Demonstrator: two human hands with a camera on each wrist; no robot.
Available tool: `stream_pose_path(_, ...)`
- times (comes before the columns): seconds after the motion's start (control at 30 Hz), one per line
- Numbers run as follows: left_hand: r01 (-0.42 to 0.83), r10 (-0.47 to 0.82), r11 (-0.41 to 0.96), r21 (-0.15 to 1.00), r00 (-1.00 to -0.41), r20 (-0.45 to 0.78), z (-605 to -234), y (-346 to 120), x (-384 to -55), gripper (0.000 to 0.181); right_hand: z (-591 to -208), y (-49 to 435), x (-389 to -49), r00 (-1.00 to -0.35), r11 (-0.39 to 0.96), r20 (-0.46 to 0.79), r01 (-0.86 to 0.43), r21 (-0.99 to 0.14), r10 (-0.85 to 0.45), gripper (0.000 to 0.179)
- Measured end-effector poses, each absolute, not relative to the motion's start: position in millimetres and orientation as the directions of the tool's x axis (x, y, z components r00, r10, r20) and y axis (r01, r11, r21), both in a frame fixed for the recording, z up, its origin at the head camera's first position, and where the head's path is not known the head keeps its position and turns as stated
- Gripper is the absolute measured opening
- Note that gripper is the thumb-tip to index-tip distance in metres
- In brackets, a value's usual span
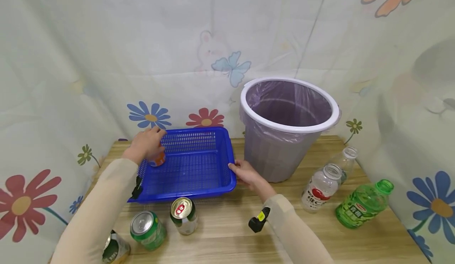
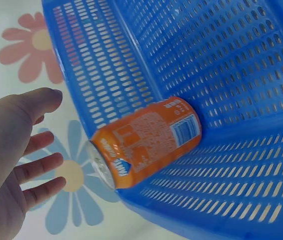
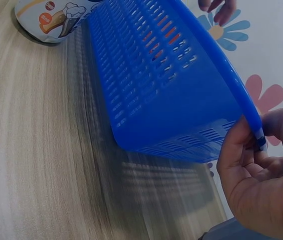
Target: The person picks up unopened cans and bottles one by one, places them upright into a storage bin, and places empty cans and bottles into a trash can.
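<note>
A blue perforated plastic basket (image 1: 230, 153) sits at the back left of the wooden table. An orange soda can (image 2: 151, 140) stands inside its far left corner, touching the mesh. Just above the can's top, my left hand (image 1: 147, 143) is apart from it, with thumb and fingers spread loosely in the left wrist view. My right hand (image 1: 247, 172) pinches the basket's right rim, thumb on one side and curled fingers on the other. In the right wrist view, a shadow falls on the table beneath the basket's near corner.
A grey bin (image 1: 270, 149) with a clear liner stands right of the basket. In front are a dark-topped can (image 1: 185, 216), a green can (image 1: 148, 231) and another can (image 1: 116, 249). Two clear bottles (image 1: 318, 193) and a green bottle (image 1: 364, 204) stand at the right.
</note>
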State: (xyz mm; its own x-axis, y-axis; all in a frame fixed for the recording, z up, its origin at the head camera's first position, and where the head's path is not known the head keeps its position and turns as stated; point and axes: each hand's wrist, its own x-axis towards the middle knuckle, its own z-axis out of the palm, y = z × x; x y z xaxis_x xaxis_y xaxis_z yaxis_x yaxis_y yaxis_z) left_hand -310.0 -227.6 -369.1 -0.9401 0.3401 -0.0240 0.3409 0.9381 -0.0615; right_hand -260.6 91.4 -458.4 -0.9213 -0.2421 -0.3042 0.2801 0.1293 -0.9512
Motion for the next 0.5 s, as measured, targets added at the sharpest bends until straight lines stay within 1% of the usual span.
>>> stream_pose_path(0.13,0.367,0.368,0.927,-0.075,-0.93,0.0,-364.6,-223.5,-306.0,0.051,-458.6,90.9,-258.9,-0.924,0.123,-0.293,0.27,-0.955,-0.246,0.033)
stream_pose_path(0.37,0.419,0.428,0.899,-0.129,-0.903,0.049,-360.4,-217.4,-297.8,0.035,-459.1,90.9,-258.0,-0.923,0.128,-0.292,0.267,-0.955,-0.252,0.034)
stream_pose_path(0.5,0.443,0.455,0.886,-0.136,-0.888,0.069,-357.1,-213.7,-291.5,0.033,-459.2,90.8,-259.2,-0.926,0.132,-0.288,0.262,-0.956,-0.244,0.033)
